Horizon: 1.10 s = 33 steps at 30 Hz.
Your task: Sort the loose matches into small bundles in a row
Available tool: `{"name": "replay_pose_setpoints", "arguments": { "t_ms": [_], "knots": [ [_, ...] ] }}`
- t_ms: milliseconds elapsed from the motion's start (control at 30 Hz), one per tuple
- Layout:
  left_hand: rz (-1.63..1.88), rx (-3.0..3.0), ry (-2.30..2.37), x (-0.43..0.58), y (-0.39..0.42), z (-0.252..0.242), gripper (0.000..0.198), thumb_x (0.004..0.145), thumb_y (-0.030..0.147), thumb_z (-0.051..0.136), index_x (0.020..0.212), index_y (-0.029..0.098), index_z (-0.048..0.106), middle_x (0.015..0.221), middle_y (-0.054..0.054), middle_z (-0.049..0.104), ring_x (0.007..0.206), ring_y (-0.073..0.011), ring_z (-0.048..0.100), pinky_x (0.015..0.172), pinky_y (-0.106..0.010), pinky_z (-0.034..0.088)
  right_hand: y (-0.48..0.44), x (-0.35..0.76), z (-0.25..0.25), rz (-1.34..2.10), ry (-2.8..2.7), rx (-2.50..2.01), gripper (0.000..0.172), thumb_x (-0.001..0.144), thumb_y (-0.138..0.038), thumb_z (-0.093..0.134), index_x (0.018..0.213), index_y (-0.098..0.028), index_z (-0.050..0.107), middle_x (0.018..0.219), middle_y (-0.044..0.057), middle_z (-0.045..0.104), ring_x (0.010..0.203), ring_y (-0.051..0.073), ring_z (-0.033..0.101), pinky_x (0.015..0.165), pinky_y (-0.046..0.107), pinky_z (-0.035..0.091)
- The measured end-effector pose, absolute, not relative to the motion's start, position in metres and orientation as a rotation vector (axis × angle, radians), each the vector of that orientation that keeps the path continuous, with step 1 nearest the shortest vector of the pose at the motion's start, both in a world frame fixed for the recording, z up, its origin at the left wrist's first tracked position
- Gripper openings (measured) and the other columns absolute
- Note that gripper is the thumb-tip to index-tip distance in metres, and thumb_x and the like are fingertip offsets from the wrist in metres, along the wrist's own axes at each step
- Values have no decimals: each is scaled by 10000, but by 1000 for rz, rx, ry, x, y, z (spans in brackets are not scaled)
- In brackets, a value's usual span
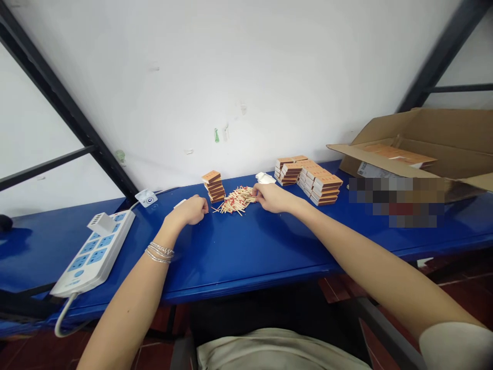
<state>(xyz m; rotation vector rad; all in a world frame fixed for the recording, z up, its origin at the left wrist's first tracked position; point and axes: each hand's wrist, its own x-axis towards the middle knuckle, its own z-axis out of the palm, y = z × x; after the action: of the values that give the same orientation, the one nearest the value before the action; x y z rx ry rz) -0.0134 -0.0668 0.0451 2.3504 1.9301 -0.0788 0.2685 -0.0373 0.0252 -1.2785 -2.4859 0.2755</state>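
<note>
Blue-painted tabletop (246, 252) carried a large block of orange-and-white cardboard matchboxes (314, 180) on the right, a heap of red-tipped wooden matches (235, 200) mid-table and a short orange matchbox stack (214, 186) at its back left. Looked partway: boxes stacked, plenty of matches loose. Fingers of the right hand (271, 198) were narrow at the heap's right edge, left hand's (192, 209) curled off its left; couldn't tell if either held anything.

Heaped matches (235, 200), seemingly red-tipped, lie beside stacked matchboxes (214, 187).
</note>
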Motion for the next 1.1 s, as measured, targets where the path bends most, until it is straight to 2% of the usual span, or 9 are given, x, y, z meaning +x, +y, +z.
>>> {"name": "replay_pose_setpoints", "arguments": {
  "t_ms": [100, 167, 267, 367, 567, 700, 900, 1100],
  "knots": [
    [-139, 2223, 1732, -9, -77, 56, 146, 709, 154, 544, 798, 187, 654, 821, -55, 693, 746, -193, 618, 664, -274, 449, -37, 270, 22, 433, -2422, -1119, 358, 811, -105, 502, 1149, -132, 616, 794, 49, 689, 682, 142, 582, 665, 238, 418],
    [-166, 2153, 1573, -7, -83, 63, 96, 695, 224, 582, 744, 189, 656, 692, -23, 663, 644, -174, 575, 597, -267, 419, -38, 267, 20, 562, -2400, -1033, 294, 795, -123, 515, 1051, -157, 656, 738, 21, 675, 625, 123, 566, 633, 231, 422],
    [-143, 2067, 1412, -3, -88, 69, 124, 671, 305, 631, 706, 190, 661, 588, 5, 606, 563, -144, 515, 551, -257, 383, -43, 261, 20, 833, -2341, -909, 170, 747, -149, 578, 902, -161, 646, 698, 10, 680, 618, 119, 604, 632, 234, 455],
    [-118, 2010, 1354, -1, -89, 70, 161, 662, 335, 664, 721, 185, 668, 576, 12, 596, 541, -126, 492, 542, -245, 380, -47, 257, 19, 1116, -2265, -796, 118, 704, -233, 679, 776, -159, 620, 726, 38, 712, 658, 139, 654, 646, 255, 488],
    [-30, 2006, 1389, -5, -84, 66, 251, 670, 400, 701, 777, 174, 678, 654, -8, 646, 575, -126, 515, 555, -240, 402, -52, 245, 10, 1365, -2117, -700, 275, 641, -345, 781, 752, -136, 642, 670, 45, 696, 598, 128, 628, 554, 241, 462],
    [-6, 1980, 1355, -7, -81, 62, 290, 678, 434, 706, 788, 167, 680, 652, -4, 638, 580, -122, 522, 562, -237, 416, -60, 236, 7, 1335, -2085, -652, 260, 658, -346, 770, 766, -137, 660, 694, 31, 689, 612, 115, 614, 600, 249, 475],
    [181, 2122, 1477, -12, -69, 49, 271, 738, 402, 650, 861, 160, 655, 700, -20, 647, 611, -138, 549, 578, -257, 425, -74, 231, 7, 864, -2522, -655, 64, 718, -209, 675, 754, -164, 704, 687, 2, 644, 626, 102, 550, 598, 226, 422],
    [323, 2278, 1611, -15, -59, 36, 261, 767, 355, 622, 957, 176, 632, 668, 4, 618, 596, -142, 554, 593, -265, 416, -76, 230, 9, 778, -2571, -659, 97, 741, -238, 662, 775, -152, 694, 702, 12, 631, 644, 110, 544, 608, 227, 414]
  ]
}}
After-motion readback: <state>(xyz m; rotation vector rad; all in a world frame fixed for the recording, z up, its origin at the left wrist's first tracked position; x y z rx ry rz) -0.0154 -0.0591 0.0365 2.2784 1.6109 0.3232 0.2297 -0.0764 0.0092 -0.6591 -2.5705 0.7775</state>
